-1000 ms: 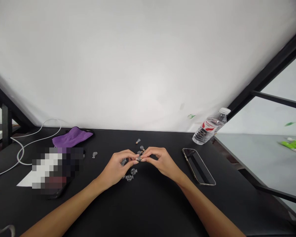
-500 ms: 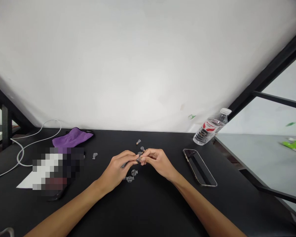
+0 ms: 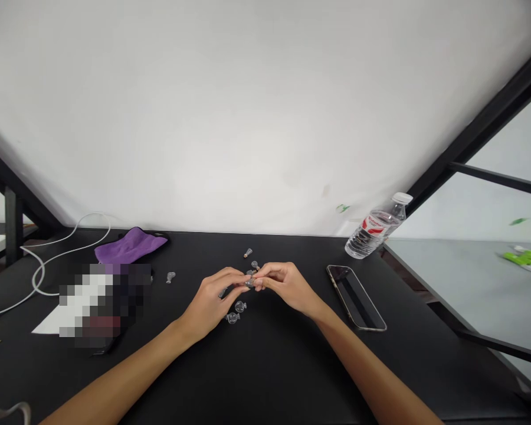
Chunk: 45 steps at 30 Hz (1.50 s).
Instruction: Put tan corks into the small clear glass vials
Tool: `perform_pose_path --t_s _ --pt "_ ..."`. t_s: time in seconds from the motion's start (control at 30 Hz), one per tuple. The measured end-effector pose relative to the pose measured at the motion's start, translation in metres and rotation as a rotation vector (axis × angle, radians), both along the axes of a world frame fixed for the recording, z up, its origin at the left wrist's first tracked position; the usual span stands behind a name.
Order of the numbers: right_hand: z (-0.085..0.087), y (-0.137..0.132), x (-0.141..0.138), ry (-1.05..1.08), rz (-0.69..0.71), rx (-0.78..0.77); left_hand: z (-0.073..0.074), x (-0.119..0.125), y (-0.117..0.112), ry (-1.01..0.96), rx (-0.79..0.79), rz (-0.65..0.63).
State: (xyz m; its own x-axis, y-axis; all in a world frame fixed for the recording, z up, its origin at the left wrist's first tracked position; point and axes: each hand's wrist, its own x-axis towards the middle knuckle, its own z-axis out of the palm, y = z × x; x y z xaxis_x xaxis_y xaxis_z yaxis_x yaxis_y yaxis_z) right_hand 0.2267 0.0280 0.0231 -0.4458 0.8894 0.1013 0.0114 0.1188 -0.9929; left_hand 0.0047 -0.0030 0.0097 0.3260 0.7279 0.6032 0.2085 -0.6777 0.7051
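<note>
Over the middle of a black table [image 3: 265, 378], my left hand [image 3: 212, 301] and my right hand [image 3: 285, 286] meet fingertip to fingertip. Both pinch one tiny clear glass vial [image 3: 249, 283] between them. Two round little vials [image 3: 236, 312] lie on the table just below my left fingers. Further small vials [image 3: 250, 260] lie scattered just beyond my hands, and a single one [image 3: 170, 277] lies apart to the left.
A phone [image 3: 356, 297] lies face up to the right of my hands. A water bottle [image 3: 375, 226] lies tilted at the back right. A purple cloth [image 3: 128, 246], a white cable [image 3: 48, 260] and papers [image 3: 53, 321] are at the left. A grey table [image 3: 469, 283] adjoins on the right.
My hands stay together on the tiny vial, with only slight shifts of the fingers. Nothing on the table has moved.
</note>
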Motion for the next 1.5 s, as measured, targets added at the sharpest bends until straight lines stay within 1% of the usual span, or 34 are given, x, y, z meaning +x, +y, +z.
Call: perform_pose_path --t_s 0.17,0.27,0.4,0.6,0.8,1.1,1.2,1.3,1.4,1.5 --pt "-0.001 0.003 0.005 -0.071 0.029 -0.002 -0.006 -0.003 0.001 0.094 -0.003 0.012" --pt "0.002 0.007 0.011 -0.126 -0.017 0.055 -0.007 -0.006 0.004 0.232 0.014 0.022" --pt "0.002 0.014 0.018 -0.156 -0.100 0.125 -0.005 -0.010 0.007 0.432 0.065 0.006" --pt "0.002 0.017 0.023 -0.203 -0.130 0.160 0.002 -0.009 0.010 0.550 0.024 -0.043" --pt "0.005 0.017 0.026 -0.237 -0.148 0.193 0.002 -0.003 0.018 0.622 0.062 -0.017" --pt "-0.003 0.023 0.030 -0.229 -0.150 0.209 -0.002 -0.001 0.020 0.594 0.092 0.021" --pt "-0.001 0.022 0.030 -0.239 -0.162 0.209 -0.001 0.001 0.019 0.609 0.098 0.040" --pt "0.005 0.022 0.034 -0.267 -0.170 0.230 0.003 0.000 0.016 0.622 0.095 0.042" --pt "0.012 0.022 0.046 -0.361 -0.124 0.241 0.009 -0.005 0.012 0.621 0.068 0.008" --pt "0.016 0.024 0.062 -0.511 0.010 0.209 0.014 -0.015 0.009 0.633 0.037 -0.055"
